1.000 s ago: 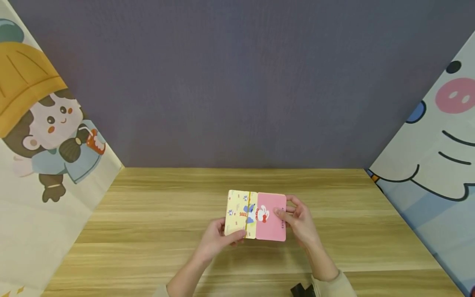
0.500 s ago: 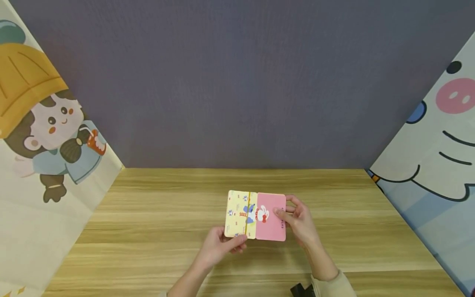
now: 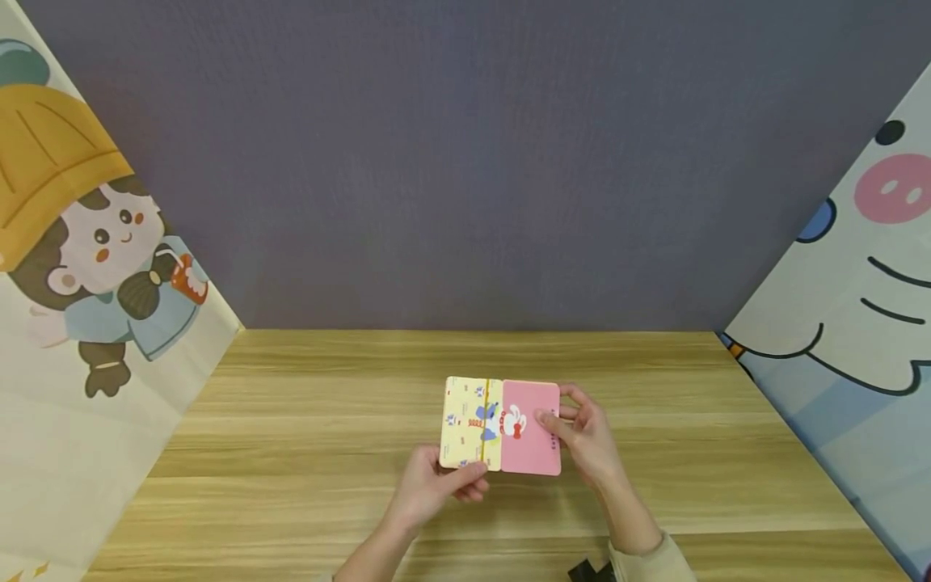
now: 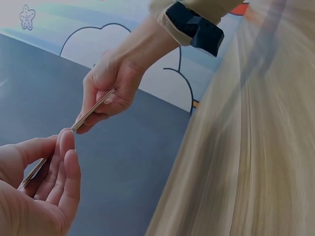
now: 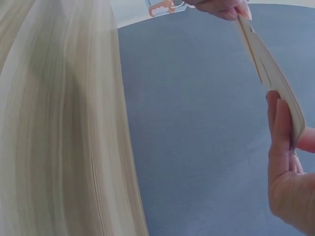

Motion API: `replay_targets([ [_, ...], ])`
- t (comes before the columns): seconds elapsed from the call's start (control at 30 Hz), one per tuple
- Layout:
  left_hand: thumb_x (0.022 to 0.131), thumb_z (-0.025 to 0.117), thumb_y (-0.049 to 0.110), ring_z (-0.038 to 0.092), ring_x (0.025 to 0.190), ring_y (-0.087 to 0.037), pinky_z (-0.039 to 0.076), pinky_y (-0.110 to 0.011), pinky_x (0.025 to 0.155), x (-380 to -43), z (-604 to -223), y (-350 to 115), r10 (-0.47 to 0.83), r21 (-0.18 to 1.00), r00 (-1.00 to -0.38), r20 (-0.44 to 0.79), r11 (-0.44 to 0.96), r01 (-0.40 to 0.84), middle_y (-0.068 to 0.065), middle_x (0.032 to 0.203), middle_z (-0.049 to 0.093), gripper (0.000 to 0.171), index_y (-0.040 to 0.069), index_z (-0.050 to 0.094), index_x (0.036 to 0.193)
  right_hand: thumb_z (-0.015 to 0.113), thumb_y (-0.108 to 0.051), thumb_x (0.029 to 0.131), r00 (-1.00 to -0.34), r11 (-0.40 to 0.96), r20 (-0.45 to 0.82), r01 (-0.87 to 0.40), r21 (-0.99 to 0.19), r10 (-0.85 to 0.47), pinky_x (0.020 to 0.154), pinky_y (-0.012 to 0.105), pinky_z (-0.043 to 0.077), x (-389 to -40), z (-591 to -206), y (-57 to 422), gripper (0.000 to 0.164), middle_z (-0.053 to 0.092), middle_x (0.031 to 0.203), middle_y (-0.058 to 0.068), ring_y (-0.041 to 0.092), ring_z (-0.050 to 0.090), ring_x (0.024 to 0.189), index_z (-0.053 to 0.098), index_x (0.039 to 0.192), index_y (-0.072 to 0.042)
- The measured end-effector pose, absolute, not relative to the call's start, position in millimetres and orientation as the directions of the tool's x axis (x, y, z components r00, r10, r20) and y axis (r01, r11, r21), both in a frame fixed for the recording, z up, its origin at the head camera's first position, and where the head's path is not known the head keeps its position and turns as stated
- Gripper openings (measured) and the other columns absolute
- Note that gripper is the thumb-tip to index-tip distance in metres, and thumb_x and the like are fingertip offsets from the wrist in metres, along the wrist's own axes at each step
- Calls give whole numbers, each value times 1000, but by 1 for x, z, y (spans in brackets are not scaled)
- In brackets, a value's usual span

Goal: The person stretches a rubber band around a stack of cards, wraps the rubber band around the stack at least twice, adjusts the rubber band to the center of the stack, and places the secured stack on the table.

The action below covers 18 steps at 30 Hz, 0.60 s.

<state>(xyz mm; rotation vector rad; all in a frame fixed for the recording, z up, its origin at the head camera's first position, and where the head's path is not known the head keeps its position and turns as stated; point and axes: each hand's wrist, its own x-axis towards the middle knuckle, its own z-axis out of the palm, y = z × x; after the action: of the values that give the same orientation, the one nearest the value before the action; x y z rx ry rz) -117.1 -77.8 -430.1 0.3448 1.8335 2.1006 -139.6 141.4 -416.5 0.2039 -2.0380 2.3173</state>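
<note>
A small notebook (image 3: pixel 534 449) is held spread flat above the table, one half pale yellow with little prints, the other pink with a white rabbit. A narrow yellow band (image 3: pixel 485 420) runs down the yellow half. My left hand (image 3: pixel 425 489) pinches the lower edge of that half, thumb on top and fingers behind. My right hand (image 3: pixel 592 440) grips the pink half at its right edge, thumb over the front. Both wrist views show the notebook edge-on: a thin slab (image 4: pixel 96 105) in the left one, layered pages (image 5: pixel 278 83) in the right one.
The wood-grain table (image 3: pixel 327 404) stretches under both hands to a dark grey panel (image 3: pixel 465 162) at the back. Cartoon-printed panels stand at left (image 3: pixel 58 420) and right (image 3: pixel 822 420). A black device (image 4: pixel 197 29) is strapped at the right wrist.
The notebook has dipped very slightly. My left thumb has slid a little to the right along its lower edge, and the left fingers show more below it. My right hand keeps its hold.
</note>
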Motion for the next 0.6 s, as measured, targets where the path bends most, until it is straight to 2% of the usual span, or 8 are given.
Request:
replay_targets([
  [0.13, 79, 65, 7, 62, 57, -15, 55, -34, 58, -117, -431, -74, 374, 976, -925, -66, -169, -138, -20, 73, 64, 25, -14, 57, 90, 56, 8, 80, -994, -124, 108, -104, -987, -23, 58, 34, 55, -139, -417, 140, 33, 66, 76, 3, 18, 63, 65, 38, 108, 13],
  [0.23, 78, 66, 8, 63, 56, -16, 55, -34, 57, -117, -432, -71, 356, 960, -931, -77, -227, -166, -18, 73, 65, 28, -15, 57, 91, 57, 8, 80, -996, -123, 84, -86, -989, 17, 56, 33, 54, -139, -418, 139, 32, 66, 75, 4, 18, 63, 63, 39, 107, 12],
  [0.47, 79, 65, 8, 64, 58, -17, 54, -37, 57, -115, -440, -62, 342, 942, -939, 40, -327, -79, -15, 72, 66, 28, -11, 55, 97, 56, 9, 80, -995, -149, 99, -101, -984, 20, 54, 32, 54, -138, -418, 133, 31, 66, 75, 4, 17, 63, 61, 39, 106, 10],
  [0.6, 78, 66, 9, 63, 57, -17, 54, -37, 57, -115, -437, -57, 318, 928, -948, 30, -361, -92, -14, 72, 65, 34, -12, 53, 101, 56, 8, 80, -992, -191, 119, -122, -974, 27, 52, 30, 54, -139, -417, 132, 31, 66, 75, 4, 17, 62, 60, 40, 106, 8],
])
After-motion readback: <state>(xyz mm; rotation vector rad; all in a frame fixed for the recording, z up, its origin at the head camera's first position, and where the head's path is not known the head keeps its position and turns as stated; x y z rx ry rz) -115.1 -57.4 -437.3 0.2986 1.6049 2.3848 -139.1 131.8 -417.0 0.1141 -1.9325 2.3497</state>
